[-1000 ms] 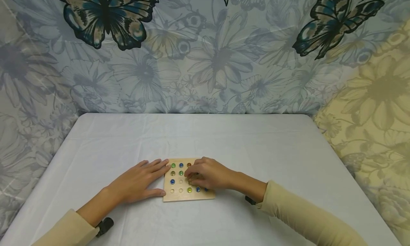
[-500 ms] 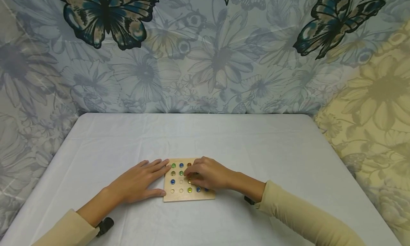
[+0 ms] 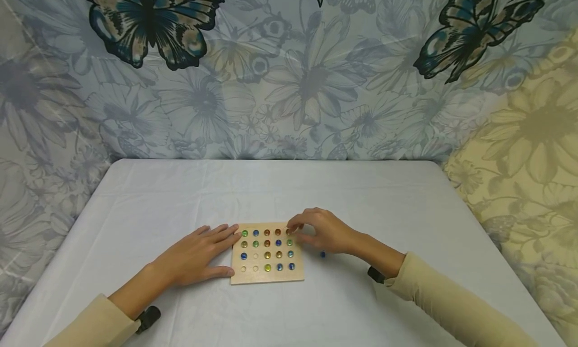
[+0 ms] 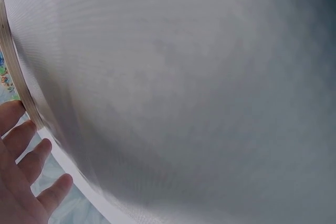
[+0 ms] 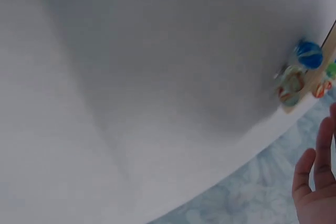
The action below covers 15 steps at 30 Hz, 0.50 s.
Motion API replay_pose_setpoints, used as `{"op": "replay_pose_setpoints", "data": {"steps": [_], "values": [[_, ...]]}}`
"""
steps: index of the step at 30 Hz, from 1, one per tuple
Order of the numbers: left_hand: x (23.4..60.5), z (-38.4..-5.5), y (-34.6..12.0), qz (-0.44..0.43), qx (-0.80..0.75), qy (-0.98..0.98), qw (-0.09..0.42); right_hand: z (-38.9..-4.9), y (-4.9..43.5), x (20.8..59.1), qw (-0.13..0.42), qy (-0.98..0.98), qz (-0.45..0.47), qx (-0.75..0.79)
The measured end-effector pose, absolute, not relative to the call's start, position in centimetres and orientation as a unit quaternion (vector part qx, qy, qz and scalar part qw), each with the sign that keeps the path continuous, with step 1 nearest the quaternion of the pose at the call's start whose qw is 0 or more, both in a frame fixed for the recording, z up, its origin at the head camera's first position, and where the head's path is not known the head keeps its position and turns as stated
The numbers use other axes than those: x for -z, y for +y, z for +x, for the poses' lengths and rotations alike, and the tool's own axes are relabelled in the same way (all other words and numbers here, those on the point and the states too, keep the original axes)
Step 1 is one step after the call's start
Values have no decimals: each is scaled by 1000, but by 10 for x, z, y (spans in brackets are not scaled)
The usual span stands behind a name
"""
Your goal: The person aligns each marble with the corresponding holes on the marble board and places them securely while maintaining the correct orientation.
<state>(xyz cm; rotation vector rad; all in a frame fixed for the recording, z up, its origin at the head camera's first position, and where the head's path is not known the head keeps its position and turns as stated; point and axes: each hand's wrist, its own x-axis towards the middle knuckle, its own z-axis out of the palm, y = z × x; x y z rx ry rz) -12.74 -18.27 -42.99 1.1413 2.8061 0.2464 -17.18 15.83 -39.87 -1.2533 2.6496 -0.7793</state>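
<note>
A flat wooden board (image 3: 249,279) lies on the table, its hollows holding glass marbles in green, blue, amber and yellow. Three hollows at its lower left hold no marble. My left hand (image 3: 198,256) lies with spread, straight fingers, fingertips and thumb at the board's left edge. At the upper right corner my right hand (image 3: 327,231) hovers with loosely bent fingers, thumb apart from them and no marble visible between them. A loose blue marble (image 3: 322,254) rests on the cloth below this hand. In the right wrist view, clear swirled marbles (image 5: 291,86) lie beside the board.
A white cloth (image 3: 280,191) covers the table, which ends at a patterned fabric backdrop (image 3: 311,86) with butterflies and flowers. Dark wrist cameras sit on both wrists, the left camera (image 3: 149,319) close to the cloth.
My right hand has moved from the board's middle to the right and away from me, uncovering more marbles in the board and the loose blue marble. The left hand has stayed still.
</note>
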Motion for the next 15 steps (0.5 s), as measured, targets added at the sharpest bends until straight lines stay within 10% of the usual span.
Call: {"op": "replay_pose_setpoints", "data": {"steps": [15], "values": [[429, -128, -182, 373, -77, 923, 56, -178, 195, 406, 129, 880, -359, 285]]}}
